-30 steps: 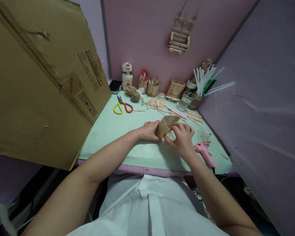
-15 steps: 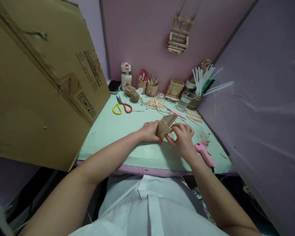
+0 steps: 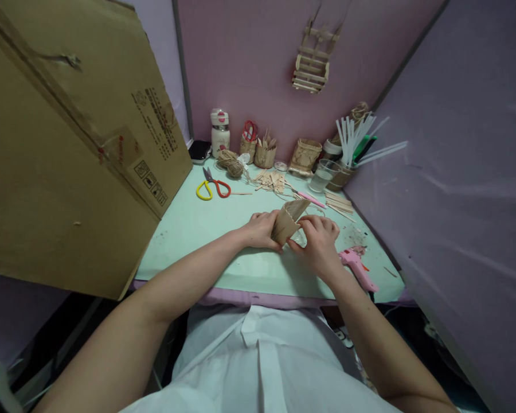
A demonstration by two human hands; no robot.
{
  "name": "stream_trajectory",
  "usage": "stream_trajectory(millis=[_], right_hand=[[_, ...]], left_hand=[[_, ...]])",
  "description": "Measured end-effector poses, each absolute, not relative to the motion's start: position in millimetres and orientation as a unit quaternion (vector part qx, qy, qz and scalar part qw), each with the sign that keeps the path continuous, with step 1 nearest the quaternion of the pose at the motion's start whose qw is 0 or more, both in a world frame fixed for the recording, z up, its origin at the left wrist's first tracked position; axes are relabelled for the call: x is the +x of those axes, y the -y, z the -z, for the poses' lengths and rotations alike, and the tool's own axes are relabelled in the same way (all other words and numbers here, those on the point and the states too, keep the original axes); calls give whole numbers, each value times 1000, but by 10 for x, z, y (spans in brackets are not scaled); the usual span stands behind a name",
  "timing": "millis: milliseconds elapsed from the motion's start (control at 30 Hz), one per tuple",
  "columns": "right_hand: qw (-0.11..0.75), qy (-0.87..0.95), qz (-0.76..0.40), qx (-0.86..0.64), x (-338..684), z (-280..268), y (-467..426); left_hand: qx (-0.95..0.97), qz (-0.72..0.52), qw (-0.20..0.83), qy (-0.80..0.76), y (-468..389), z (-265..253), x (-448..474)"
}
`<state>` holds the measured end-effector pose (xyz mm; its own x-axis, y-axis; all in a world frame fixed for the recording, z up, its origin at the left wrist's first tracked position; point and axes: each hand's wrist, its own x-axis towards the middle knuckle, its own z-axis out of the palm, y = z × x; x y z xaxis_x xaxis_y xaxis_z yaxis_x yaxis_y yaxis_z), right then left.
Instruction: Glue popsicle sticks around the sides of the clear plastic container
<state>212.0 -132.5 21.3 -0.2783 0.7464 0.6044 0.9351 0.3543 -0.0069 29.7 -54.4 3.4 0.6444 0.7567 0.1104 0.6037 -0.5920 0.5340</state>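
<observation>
Between my hands is a small open-topped box made of flat wooden sticks (image 3: 285, 225), tilted above the pale green table. My left hand (image 3: 263, 230) is closed around its left side. At its right edge, my right hand (image 3: 318, 238) pinches the stick box between thumb and fingers. Something clear and shiny shows just behind the right fingers, too hidden to name. A pink hot glue gun (image 3: 358, 268) lies to the right, close to my right wrist.
Scissors (image 3: 214, 186), twine (image 3: 234, 166), loose wooden sticks (image 3: 272, 181) and a pink-handled tool (image 3: 310, 199) lie farther back. A clear plastic cup (image 3: 322, 176) stands near a pot of white glue sticks (image 3: 352, 146). A large cardboard sheet (image 3: 81, 149) rises on the left.
</observation>
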Motion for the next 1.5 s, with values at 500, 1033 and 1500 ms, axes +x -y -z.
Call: stream_trajectory(millis=[500,1033,1500], right_hand=[[279,778,187,-530,2110,-86,1325],[328,770,214,-504,2139,-21,1356],[333,768,221,-501,2117,8,1363]], left_hand=[[875,-168,228,-392,562,-39,309],[876,-174,243,-379,521,1,259],[871,-171,241,-392,540,-31,286]])
